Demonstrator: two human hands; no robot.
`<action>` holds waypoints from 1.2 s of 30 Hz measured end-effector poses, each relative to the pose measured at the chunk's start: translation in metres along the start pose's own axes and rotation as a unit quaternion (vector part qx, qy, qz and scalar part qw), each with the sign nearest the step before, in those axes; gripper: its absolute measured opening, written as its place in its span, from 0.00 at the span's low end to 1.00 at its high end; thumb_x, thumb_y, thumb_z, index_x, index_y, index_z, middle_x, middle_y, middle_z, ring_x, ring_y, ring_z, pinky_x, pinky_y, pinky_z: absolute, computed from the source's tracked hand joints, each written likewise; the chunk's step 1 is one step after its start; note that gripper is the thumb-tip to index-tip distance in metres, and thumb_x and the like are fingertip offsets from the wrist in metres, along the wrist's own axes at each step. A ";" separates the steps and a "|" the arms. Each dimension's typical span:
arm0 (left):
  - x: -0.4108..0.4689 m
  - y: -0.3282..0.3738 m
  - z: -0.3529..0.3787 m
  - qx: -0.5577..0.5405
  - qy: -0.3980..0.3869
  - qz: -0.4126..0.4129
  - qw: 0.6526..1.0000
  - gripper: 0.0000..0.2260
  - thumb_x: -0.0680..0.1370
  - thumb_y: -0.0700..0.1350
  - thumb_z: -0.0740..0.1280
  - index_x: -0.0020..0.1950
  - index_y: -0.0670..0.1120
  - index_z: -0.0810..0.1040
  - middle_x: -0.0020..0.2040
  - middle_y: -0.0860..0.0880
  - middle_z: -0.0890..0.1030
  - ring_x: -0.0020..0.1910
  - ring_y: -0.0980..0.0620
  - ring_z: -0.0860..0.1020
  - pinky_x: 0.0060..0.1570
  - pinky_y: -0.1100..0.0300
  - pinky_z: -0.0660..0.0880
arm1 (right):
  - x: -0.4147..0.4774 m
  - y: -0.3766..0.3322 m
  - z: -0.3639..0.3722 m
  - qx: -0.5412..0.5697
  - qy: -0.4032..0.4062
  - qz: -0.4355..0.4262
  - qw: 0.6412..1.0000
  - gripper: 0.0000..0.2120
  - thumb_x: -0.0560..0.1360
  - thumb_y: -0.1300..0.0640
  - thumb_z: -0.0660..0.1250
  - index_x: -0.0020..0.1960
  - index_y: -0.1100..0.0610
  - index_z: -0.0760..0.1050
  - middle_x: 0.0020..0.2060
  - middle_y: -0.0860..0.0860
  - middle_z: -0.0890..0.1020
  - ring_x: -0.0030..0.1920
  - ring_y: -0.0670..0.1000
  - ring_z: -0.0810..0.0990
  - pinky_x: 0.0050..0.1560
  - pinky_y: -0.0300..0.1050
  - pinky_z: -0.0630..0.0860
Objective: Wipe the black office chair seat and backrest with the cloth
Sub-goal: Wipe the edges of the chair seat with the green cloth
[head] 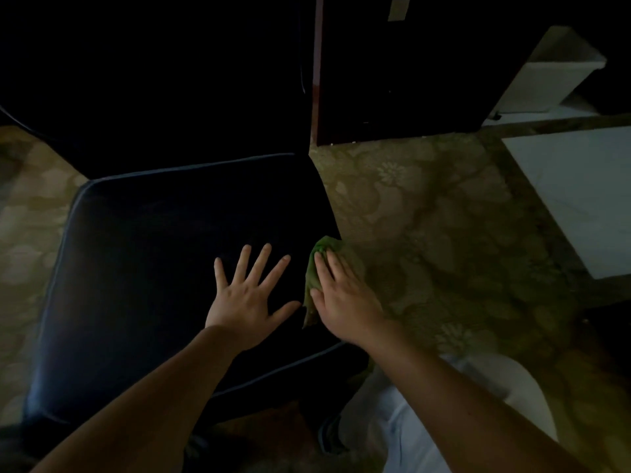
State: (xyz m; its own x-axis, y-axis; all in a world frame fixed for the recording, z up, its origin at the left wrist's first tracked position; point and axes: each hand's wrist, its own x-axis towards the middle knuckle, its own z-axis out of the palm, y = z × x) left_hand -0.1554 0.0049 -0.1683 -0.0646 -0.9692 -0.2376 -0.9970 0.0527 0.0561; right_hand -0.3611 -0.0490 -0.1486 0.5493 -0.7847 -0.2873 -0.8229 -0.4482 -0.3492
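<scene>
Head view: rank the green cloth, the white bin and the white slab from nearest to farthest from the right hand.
1. green cloth, under the right hand at the right edge of the seat.
2. white slab, off to the right.
3. white bin, far upper right.

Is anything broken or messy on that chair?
Nothing stands out. The black padded office chair seat looks whole, with no spill. The crumpled green cloth sits at its right edge under the right hand; the left hand lies flat on the seat. The backrest is too dark to judge.
</scene>
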 end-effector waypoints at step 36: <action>0.003 -0.003 0.004 -0.016 0.017 0.007 1.000 0.41 0.72 0.78 0.39 0.80 0.60 0.34 0.82 0.49 0.35 0.80 0.41 0.34 0.73 0.28 0.38 | 0.012 0.001 0.005 0.008 -0.027 0.030 0.999 0.32 0.86 0.44 0.48 0.83 0.54 0.38 0.82 0.54 0.41 0.82 0.55 0.40 0.79 0.51 0.44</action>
State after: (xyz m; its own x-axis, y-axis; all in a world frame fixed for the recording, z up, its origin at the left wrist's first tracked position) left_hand -0.1531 0.0024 -0.1731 -0.0757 -0.9763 -0.2028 -0.9942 0.0582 0.0906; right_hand -0.3550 -0.0567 -0.1568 0.5062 -0.7855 -0.3561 -0.8525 -0.3934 -0.3442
